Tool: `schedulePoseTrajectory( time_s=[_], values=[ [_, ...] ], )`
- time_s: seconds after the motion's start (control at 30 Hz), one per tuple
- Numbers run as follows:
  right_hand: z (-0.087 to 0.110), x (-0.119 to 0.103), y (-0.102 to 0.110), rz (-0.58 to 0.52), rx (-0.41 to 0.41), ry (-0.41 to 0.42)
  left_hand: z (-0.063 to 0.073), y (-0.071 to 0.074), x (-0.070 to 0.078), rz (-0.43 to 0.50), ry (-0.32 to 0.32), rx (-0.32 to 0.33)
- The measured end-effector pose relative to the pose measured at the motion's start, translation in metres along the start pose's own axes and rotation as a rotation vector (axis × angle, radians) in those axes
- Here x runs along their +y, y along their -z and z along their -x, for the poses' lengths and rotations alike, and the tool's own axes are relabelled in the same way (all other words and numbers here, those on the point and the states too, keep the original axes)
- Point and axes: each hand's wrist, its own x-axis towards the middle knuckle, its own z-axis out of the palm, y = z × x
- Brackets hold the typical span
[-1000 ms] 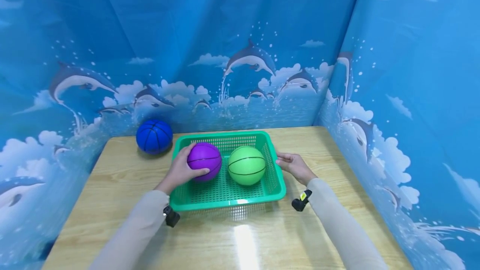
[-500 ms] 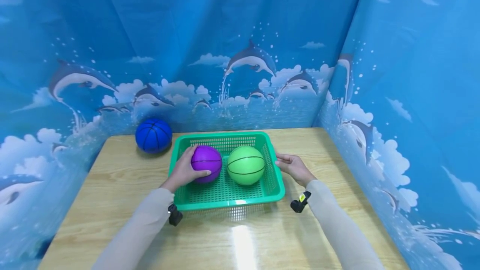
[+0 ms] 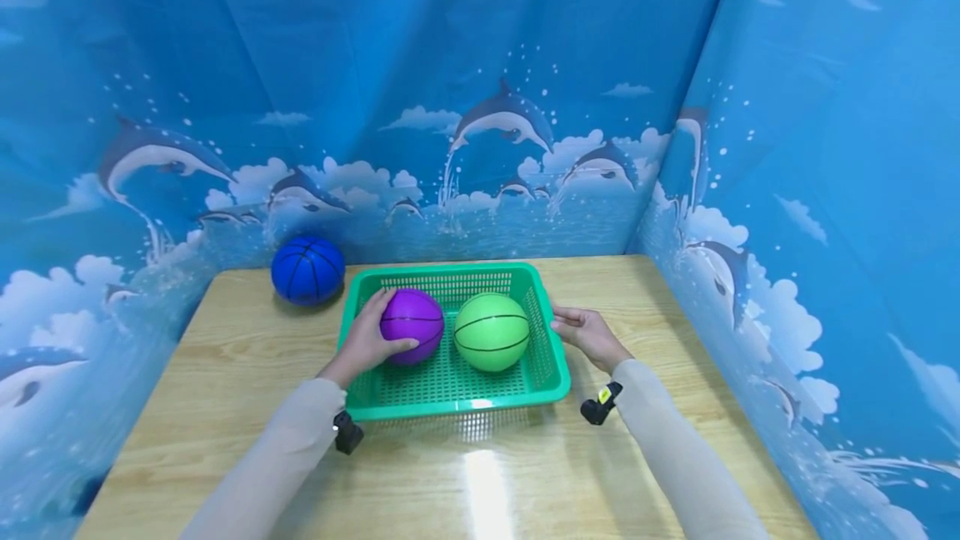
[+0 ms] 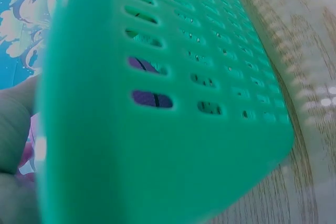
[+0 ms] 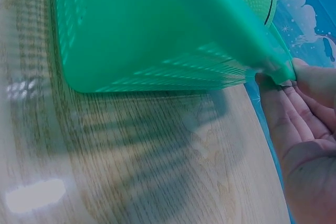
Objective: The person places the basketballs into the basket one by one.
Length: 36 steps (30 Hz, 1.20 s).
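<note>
A green plastic basket (image 3: 457,411) with slotted walls stands on the table, holding two balls patterned like small basketballs. On its left side, my left hand (image 3: 365,342) grips the purple ball (image 3: 417,322), thumb in front and fingers over its left and far side. The light green ball (image 3: 492,332) sits to the right of the purple one. My right hand (image 3: 592,337) pinches the basket's right rim; in the right wrist view the thumb lies on top of the rim with fingers (image 5: 275,108) underneath. The left wrist view shows mostly basket wall (image 4: 173,156), hiding much of the hand.
A blue ball (image 3: 308,271) rests on the wooden table (image 3: 225,407) at the back left, outside the basket. Blue dolphin-printed curtains (image 3: 465,40) hang behind the table and along its sides. Small black cameras (image 3: 597,407) are strapped to the wrists.
My left hand and the purple ball have shifted slightly right, towards the light green ball, in the first half second; since then they have barely moved. The right hand stays at the rim.
</note>
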Motion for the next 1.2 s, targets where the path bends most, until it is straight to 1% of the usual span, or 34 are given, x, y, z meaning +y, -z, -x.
schedulePoseTrajectory(
  time_s=[0.17,0.3,0.6,0.73,0.8,0.9,0.97,1.13,1.2],
  values=[
    [-0.001,0.001,0.000,-0.001,0.003,-0.004,0.000,0.000,0.001,-0.003,0.001,0.000],
    [-0.001,0.001,0.000,0.000,0.003,-0.004,0.001,0.001,0.001,-0.004,-0.012,0.001],
    [0.001,-0.001,0.000,-0.010,0.011,-0.014,0.003,0.004,0.005,-0.011,-0.006,-0.025],
    [0.001,-0.001,0.000,-0.016,0.017,-0.021,0.004,0.008,0.007,-0.008,-0.034,-0.018],
    [0.001,-0.001,0.000,0.001,0.007,-0.008,0.003,0.011,0.007,-0.007,-0.052,-0.009],
    [0.001,-0.001,0.000,0.010,0.009,-0.007,0.003,0.019,0.005,-0.023,-0.051,-0.011],
    [0.001,-0.001,0.000,0.014,0.011,-0.008,0.003,0.027,0.003,-0.044,-0.037,-0.014],
    [0.000,-0.002,-0.001,0.008,0.023,-0.022,0.005,0.052,-0.008,-0.083,-0.019,0.010],
    [0.000,-0.002,-0.002,0.005,0.029,-0.023,0.005,0.063,-0.014,-0.091,0.003,0.014]
  ],
)
